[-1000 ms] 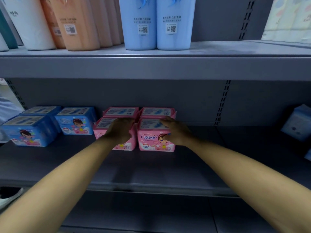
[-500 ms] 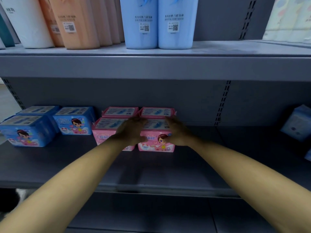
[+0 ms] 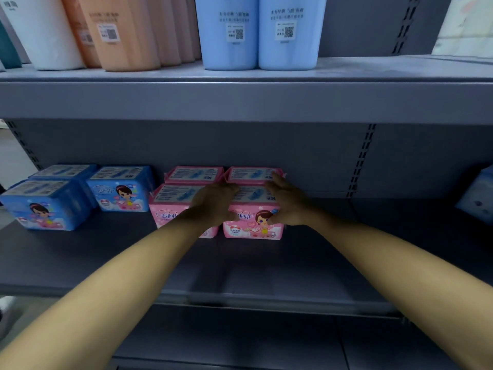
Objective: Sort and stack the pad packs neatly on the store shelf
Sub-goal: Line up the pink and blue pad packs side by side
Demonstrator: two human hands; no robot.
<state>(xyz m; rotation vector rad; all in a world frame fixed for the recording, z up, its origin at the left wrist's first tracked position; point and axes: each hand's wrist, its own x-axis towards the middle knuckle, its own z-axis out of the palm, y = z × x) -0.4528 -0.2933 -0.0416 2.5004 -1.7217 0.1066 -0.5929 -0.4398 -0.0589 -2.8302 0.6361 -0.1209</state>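
Four pink pad packs sit in a two-by-two block on the grey middle shelf [image 3: 240,265]. Both my hands are on the front right pink pack [image 3: 253,227]. My left hand [image 3: 216,201] grips its left end, fingers curled over the top edge. My right hand [image 3: 286,204] holds its right end, thumb on the front face and fingertips reaching toward the back right pink pack [image 3: 250,173]. The front left pink pack [image 3: 170,206] stands beside my left wrist, and the back left pink pack [image 3: 194,173] is behind it. Three blue pad packs [image 3: 121,189] stand to the left.
The upper shelf [image 3: 245,97] carries tall blue, peach and white roll packs [image 3: 229,30]. A pale blue pack [image 3: 477,196] sits at the far right of the middle shelf. Slotted uprights run down the back panel. Bare shelf lies between the pink packs and that pale pack.
My left hand has moved right, off the front left pink pack and onto the left end of the front right one. My right hand has shifted to that pack's right end.
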